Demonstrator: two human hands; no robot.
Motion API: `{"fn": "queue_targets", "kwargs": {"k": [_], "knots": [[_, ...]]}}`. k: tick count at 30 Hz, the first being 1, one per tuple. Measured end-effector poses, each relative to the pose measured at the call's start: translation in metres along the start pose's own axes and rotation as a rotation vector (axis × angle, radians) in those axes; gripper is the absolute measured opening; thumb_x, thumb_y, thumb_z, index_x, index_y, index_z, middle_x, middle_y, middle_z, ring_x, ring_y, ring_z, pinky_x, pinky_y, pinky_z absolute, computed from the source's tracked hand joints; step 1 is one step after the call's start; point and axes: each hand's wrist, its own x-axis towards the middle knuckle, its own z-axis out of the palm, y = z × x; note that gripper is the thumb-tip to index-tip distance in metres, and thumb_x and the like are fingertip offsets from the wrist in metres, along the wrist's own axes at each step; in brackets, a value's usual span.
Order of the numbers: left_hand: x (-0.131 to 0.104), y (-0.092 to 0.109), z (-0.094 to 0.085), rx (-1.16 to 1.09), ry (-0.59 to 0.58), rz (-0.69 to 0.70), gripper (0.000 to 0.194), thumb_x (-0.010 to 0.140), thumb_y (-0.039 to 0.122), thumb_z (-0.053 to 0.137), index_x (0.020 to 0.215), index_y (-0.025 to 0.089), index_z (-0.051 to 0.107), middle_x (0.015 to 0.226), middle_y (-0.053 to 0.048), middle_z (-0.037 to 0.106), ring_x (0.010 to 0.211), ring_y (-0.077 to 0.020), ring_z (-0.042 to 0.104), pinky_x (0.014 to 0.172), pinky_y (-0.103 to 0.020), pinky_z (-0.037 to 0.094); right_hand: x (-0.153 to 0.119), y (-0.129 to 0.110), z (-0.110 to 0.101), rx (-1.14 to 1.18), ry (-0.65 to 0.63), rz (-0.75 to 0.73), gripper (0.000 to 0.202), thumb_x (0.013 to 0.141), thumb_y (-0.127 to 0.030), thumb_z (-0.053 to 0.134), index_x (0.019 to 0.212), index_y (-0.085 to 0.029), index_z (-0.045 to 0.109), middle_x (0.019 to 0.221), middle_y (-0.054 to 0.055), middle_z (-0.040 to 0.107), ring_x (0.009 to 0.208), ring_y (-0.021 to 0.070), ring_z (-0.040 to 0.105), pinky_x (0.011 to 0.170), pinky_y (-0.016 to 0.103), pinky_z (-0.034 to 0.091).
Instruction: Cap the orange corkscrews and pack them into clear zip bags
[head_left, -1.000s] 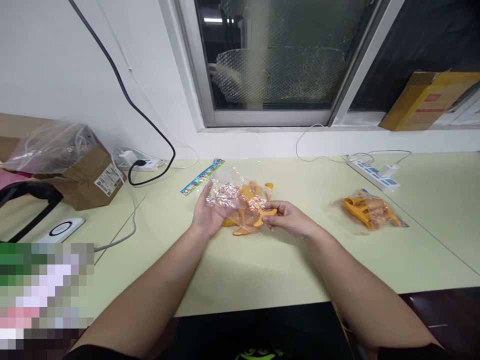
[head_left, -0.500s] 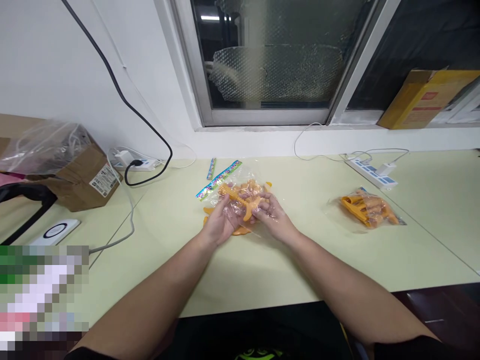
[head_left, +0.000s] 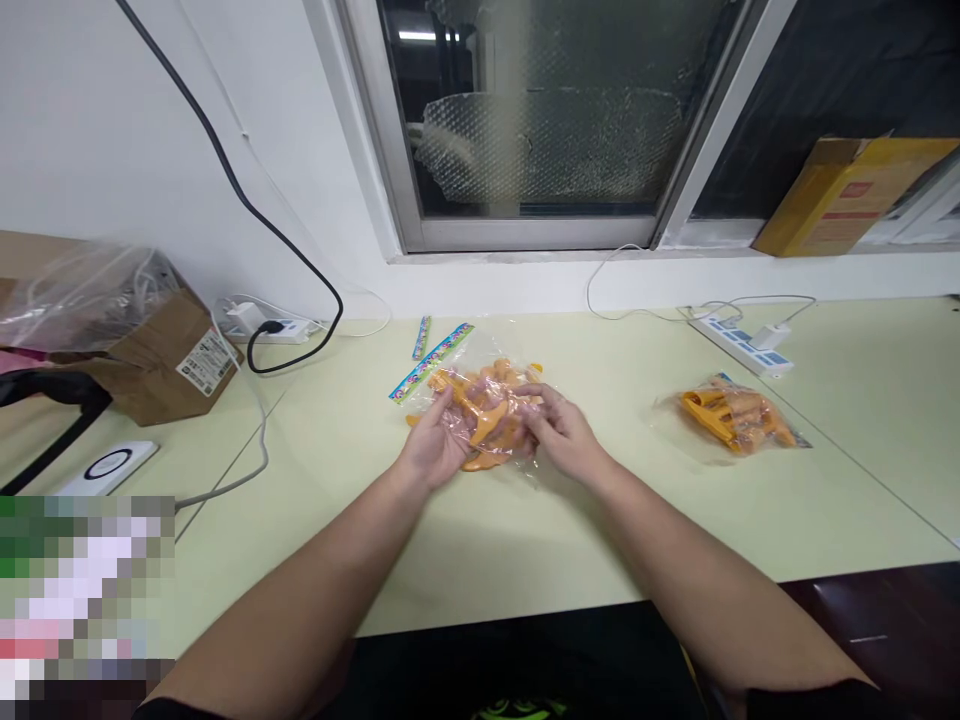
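Observation:
A clear plastic bag (head_left: 487, 345) with a colourful printed strip lies at the middle of the table, over several orange plastic parts (head_left: 486, 460). My left hand (head_left: 436, 440) grips the bag's left side, thumb on top, around an orange piece. On the right side, my right hand (head_left: 559, 430) pinches the bag's film with thumb and fingers. Which orange parts are inside the bag and which lie under it is hard to tell. A second clear bag with orange parts (head_left: 739, 415) rests to the right, touched by neither hand.
A small printed strip (head_left: 422, 338) lies behind the bag. Power strips (head_left: 739, 345) with cables run along the wall. At the left are a cardboard box (head_left: 161, 360), a white charging pad (head_left: 112, 465) and a grey cable. A yellow box (head_left: 851, 200) leans at the window.
My right hand has shifted slightly right, drawing the bag's film with it. The orange piece between my hands has moved a little to the left.

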Motion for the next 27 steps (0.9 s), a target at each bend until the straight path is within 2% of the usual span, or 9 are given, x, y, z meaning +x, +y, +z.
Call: {"fn": "queue_targets", "kwargs": {"k": [4, 7, 9, 11, 13, 15, 20, 24, 27], "knots": [[0.003, 0.020, -0.010, -0.096, 0.078, 0.101, 0.033, 0.108, 0.035, 0.046, 0.137, 0.032, 0.063, 0.130, -0.006, 0.075, 0.113, -0.0262, 0.076, 0.104, -0.053, 0.058, 0.000, -0.008, -0.026, -0.154, 0.211, -0.174, 0.029, 0.099, -0.048, 0.060, 0.105, -0.021, 0.068, 0.064, -0.002, 0.065, 0.049, 0.0126, 0.055, 0.050, 0.026, 0.046], [0.003, 0.032, -0.018, -0.142, 0.099, 0.152, 0.034, 0.108, 0.036, 0.046, 0.137, 0.030, 0.063, 0.135, -0.010, 0.072, 0.124, -0.0294, 0.071, 0.109, -0.058, 0.054, 0.008, -0.002, -0.047, -0.323, 0.371, -0.219, 0.024, 0.099, -0.041, 0.058, 0.101, -0.021, 0.071, 0.072, 0.001, 0.065, 0.061, 0.0147, 0.058, 0.059, 0.028, 0.048], [0.003, 0.036, -0.021, -0.156, 0.118, 0.177, 0.034, 0.107, 0.038, 0.046, 0.132, 0.026, 0.066, 0.138, -0.013, 0.071, 0.130, -0.0317, 0.067, 0.112, -0.060, 0.051, 0.016, 0.007, -0.056, -0.499, 0.324, -0.164, 0.021, 0.096, -0.036, 0.059, 0.102, -0.021, 0.073, 0.088, 0.005, 0.068, 0.071, 0.0169, 0.060, 0.068, 0.031, 0.052], [0.003, 0.037, -0.022, -0.151, 0.127, 0.186, 0.034, 0.107, 0.039, 0.045, 0.129, 0.025, 0.067, 0.140, -0.015, 0.069, 0.134, -0.0332, 0.064, 0.113, -0.062, 0.049, 0.020, 0.019, -0.060, -0.667, 0.170, -0.102, 0.025, 0.092, -0.032, 0.063, 0.111, -0.021, 0.074, 0.107, 0.009, 0.067, 0.090, 0.0211, 0.064, 0.084, 0.036, 0.055], [0.003, 0.036, -0.021, -0.135, 0.115, 0.170, 0.035, 0.107, 0.042, 0.044, 0.130, 0.027, 0.067, 0.143, -0.014, 0.068, 0.136, -0.0343, 0.062, 0.113, -0.064, 0.049, 0.022, 0.029, -0.058, -0.790, 0.013, -0.032, 0.038, 0.089, -0.031, 0.067, 0.126, -0.024, 0.072, 0.119, 0.011, 0.063, 0.111, 0.0262, 0.061, 0.101, 0.042, 0.051], [0.002, 0.034, -0.019, -0.119, 0.096, 0.146, 0.037, 0.107, 0.044, 0.044, 0.135, 0.029, 0.064, 0.144, -0.014, 0.067, 0.136, -0.0352, 0.062, 0.111, -0.064, 0.050, 0.021, 0.033, -0.053, -0.888, -0.078, 0.038, 0.049, 0.090, -0.034, 0.069, 0.138, -0.029, 0.068, 0.121, 0.010, 0.061, 0.120, 0.0292, 0.056, 0.109, 0.045, 0.046], [0.000, 0.033, -0.015, -0.089, 0.083, 0.139, 0.042, 0.108, 0.046, 0.040, 0.142, 0.029, 0.058, 0.143, -0.012, 0.068, 0.139, -0.0372, 0.059, 0.108, -0.066, 0.051, 0.018, 0.027, -0.043, -1.030, -0.091, 0.123, 0.045, 0.093, -0.031, 0.063, 0.138, -0.031, 0.066, 0.116, 0.011, 0.062, 0.116, 0.0314, 0.055, 0.102, 0.044, 0.046], [-0.001, 0.033, -0.015, -0.088, 0.100, 0.127, 0.042, 0.107, 0.046, 0.043, 0.142, 0.029, 0.057, 0.149, -0.015, 0.063, 0.142, -0.0378, 0.056, 0.108, -0.067, 0.051, 0.017, 0.021, -0.049, -1.040, -0.093, 0.164, 0.025, 0.092, -0.034, 0.064, 0.116, -0.026, 0.069, 0.101, 0.009, 0.066, 0.102, 0.0284, 0.060, 0.087, 0.038, 0.047], [-0.001, 0.033, -0.014, -0.083, 0.095, 0.129, 0.042, 0.107, 0.045, 0.043, 0.143, 0.029, 0.056, 0.150, -0.016, 0.061, 0.140, -0.0373, 0.058, 0.107, -0.066, 0.052, 0.017, 0.020, -0.058, -1.010, -0.089, 0.190, 0.021, 0.089, -0.043, 0.069, 0.100, -0.026, 0.068, 0.096, 0.007, 0.066, 0.092, 0.0257, 0.062, 0.079, 0.035, 0.046]]}}
